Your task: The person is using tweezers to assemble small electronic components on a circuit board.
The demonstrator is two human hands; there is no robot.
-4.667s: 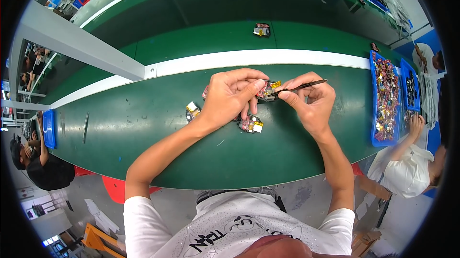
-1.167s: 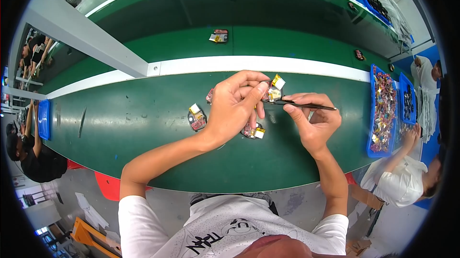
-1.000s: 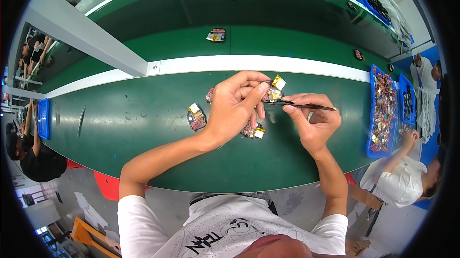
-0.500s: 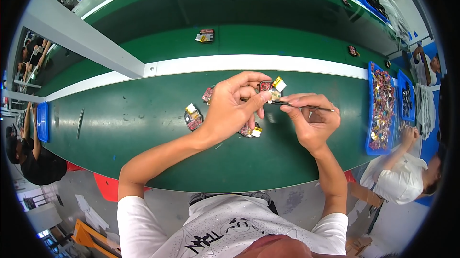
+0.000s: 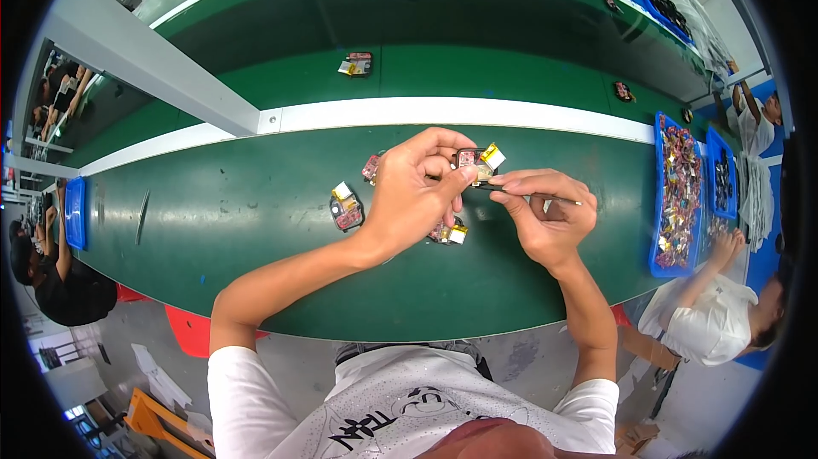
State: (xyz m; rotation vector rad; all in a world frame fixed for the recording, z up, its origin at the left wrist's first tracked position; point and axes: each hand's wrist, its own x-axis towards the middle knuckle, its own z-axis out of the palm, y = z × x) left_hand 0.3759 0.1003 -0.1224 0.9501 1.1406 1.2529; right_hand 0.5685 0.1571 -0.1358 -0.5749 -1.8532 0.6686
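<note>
My left hand [image 5: 415, 195] is closed on a small electronic device [image 5: 468, 157], a black casing with a red circuit board. A silver and yellow battery pouch [image 5: 492, 155] sticks up from its far right corner. Dark tweezers [image 5: 545, 197] lie in the pinch of my right hand [image 5: 555, 216], their tips against the device's near edge. What the tips touch is too small to make out. Similar open devices lie on the green table around my left hand: one to its left [image 5: 347, 207], one partly hidden beyond the wrist [image 5: 371, 167], and one partly under the fingers [image 5: 449, 231].
Another pair of tweezers [image 5: 142, 217] lies at the table's left, near a blue tray [image 5: 76, 213]. At the right stand a blue bin [image 5: 656, 237] full of small colourful parts and a smaller blue bin [image 5: 722, 171]. Beyond a white rail [image 5: 452, 109], a green belt [image 5: 503, 75] carries devices. Co-workers sit at both sides.
Both hands have shifted slightly left with the device and tweezers. The devices on the belt beyond the rail have moved a little to the left.
</note>
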